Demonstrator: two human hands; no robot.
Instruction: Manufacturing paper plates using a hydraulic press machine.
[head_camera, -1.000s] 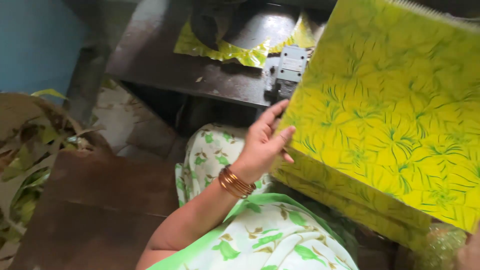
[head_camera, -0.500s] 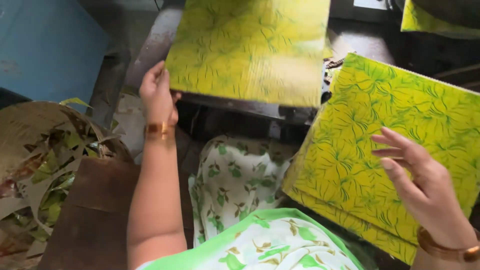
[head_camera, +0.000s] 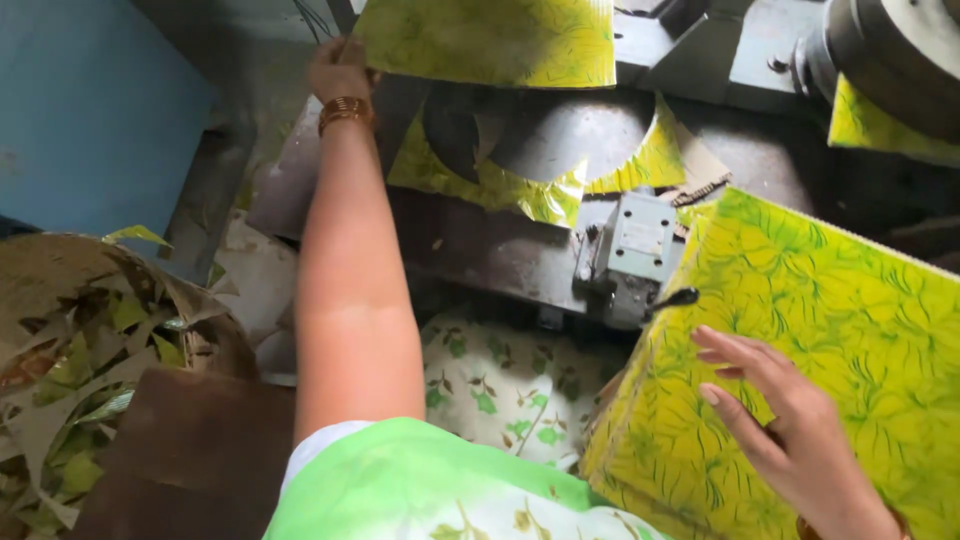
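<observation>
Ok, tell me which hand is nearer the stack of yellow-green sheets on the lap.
Right. The right hand lies flat on top of the stack of yellow-green sheets. The left hand is far off at the machine, gripping the corner of a single sheet.

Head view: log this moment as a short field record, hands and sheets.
left hand: grips the corner of a yellow-green patterned sheet over the machine bed
right hand: flat on the stack of yellow-green sheets
cut scrap: lies on the bed, round holes cut out
basket: lower left, holds trimmings
</observation>
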